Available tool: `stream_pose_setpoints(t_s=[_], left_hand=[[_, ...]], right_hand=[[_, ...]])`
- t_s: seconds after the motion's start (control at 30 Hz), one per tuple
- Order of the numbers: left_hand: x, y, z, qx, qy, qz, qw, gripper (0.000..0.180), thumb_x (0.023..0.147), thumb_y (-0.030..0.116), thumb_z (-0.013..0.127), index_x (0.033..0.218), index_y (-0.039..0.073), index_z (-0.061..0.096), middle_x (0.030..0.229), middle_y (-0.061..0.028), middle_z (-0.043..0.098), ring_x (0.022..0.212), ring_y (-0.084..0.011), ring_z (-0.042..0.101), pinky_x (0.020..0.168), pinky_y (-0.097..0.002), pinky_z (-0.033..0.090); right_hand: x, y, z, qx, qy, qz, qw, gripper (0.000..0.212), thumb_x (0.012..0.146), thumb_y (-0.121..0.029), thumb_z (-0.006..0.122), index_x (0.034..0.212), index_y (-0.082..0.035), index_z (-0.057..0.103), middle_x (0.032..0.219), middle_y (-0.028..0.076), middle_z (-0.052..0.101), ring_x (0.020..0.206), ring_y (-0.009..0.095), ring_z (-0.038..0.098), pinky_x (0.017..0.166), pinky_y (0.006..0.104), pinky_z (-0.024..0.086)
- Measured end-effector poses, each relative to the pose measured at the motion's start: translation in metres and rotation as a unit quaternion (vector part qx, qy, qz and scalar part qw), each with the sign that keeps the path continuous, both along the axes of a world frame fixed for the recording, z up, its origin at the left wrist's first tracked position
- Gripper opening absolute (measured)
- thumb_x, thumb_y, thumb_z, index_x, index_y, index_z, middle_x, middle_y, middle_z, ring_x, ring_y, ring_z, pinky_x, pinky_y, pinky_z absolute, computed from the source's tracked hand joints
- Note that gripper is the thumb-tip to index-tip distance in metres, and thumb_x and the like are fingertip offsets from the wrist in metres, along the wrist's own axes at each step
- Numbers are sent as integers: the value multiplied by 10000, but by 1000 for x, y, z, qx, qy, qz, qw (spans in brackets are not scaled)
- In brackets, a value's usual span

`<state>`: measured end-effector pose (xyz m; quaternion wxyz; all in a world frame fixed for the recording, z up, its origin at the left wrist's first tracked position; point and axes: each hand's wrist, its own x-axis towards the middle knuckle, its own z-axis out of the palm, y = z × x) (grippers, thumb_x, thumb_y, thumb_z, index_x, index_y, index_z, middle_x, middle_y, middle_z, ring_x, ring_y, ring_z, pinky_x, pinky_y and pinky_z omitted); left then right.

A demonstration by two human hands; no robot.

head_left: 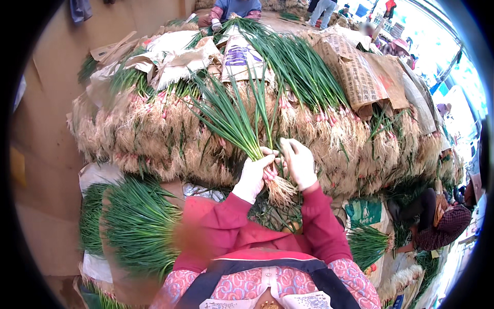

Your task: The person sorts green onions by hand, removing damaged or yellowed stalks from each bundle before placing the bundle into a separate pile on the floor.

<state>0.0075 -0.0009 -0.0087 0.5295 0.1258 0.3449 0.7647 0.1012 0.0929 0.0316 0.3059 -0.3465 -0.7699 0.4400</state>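
Both hands wear whitish gloves. My left hand point(251, 179) is closed round the lower stems of a bunch of spring onions point(237, 126), whose green leaves fan out up and to the left. Pinkish bulbs and pale stringy roots point(280, 191) hang below that grip. Close beside the bulbs, my right hand point(299, 164) has its fingers curled together in a pinch; what lies between them, if anything, is too small to make out. A few separate green stalks point(268, 110) stand upright just right of the bunch, and their lower ends run behind the fingers.
A large pile of spring onions point(154, 123) rises in front of me, roots outward, partly covered by sacks point(355, 72). Another bundle point(141, 224) lies at lower left and a smaller one point(366, 241) at lower right. One person point(236, 7) works behind the pile; another point(442, 224) sits at right.
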Motion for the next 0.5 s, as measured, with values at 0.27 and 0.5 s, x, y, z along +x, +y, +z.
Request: stream_pose_setpoints(t_s=[0.27, 0.5], left_hand=[[1, -2, -7, 51, -76, 5, 996, 115, 822, 39, 550, 929, 73, 525, 875, -82, 626, 651, -164, 607, 442, -261, 471], [2, -8, -12, 42, -80, -17, 996, 190, 830, 43, 544, 1010, 81, 500, 855, -57, 611, 673, -152, 602, 469, -262, 480]], right_hand=[[-34, 16, -10, -516, 202, 131, 822, 304, 855, -344, 570, 964, -61, 546, 927, 58, 576, 582, 75, 522, 444, 178, 405], [-30, -10, -4, -345, 168, 46, 922, 314, 853, -373, 571, 823, -64, 521, 593, -7, 521, 400, 51, 396, 344, 165, 283]])
